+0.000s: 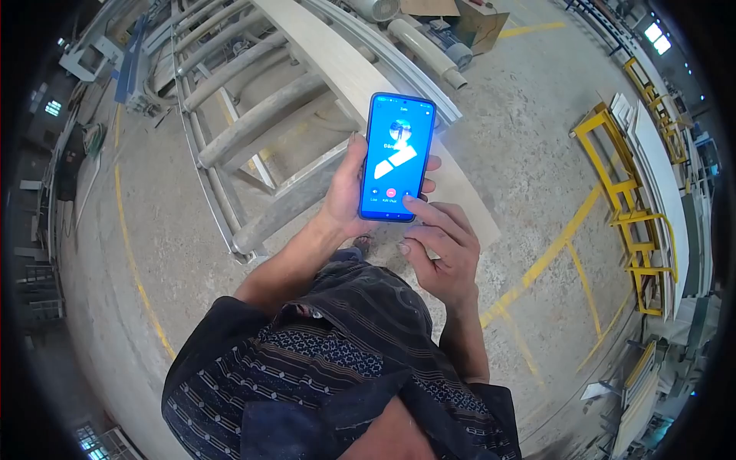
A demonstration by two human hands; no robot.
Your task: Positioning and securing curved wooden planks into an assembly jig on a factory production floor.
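A smartphone [392, 178] with a lit blue screen stands upright in front of my body. On the screen are a round picture near the top and a row of small round icons, the middle one pink, near the bottom. White glare covers part of the glass. My left hand [346, 195] is wrapped round the phone from behind, thumb along its left edge and fingertips showing past the right edge. At the phone's lower right, my right hand [448, 257] has its index fingertip at the screen. Its thumb is held apart from the fingers, and it grips nothing.
A roller conveyor [264, 123] lies ahead to the left, with a long pale board [330, 47] along its right side. Beyond is a large grey tube [425, 52]. Yellow racks [613, 180] with white panels [658, 199] line the right. Yellow lines [560, 236] mark the concrete floor.
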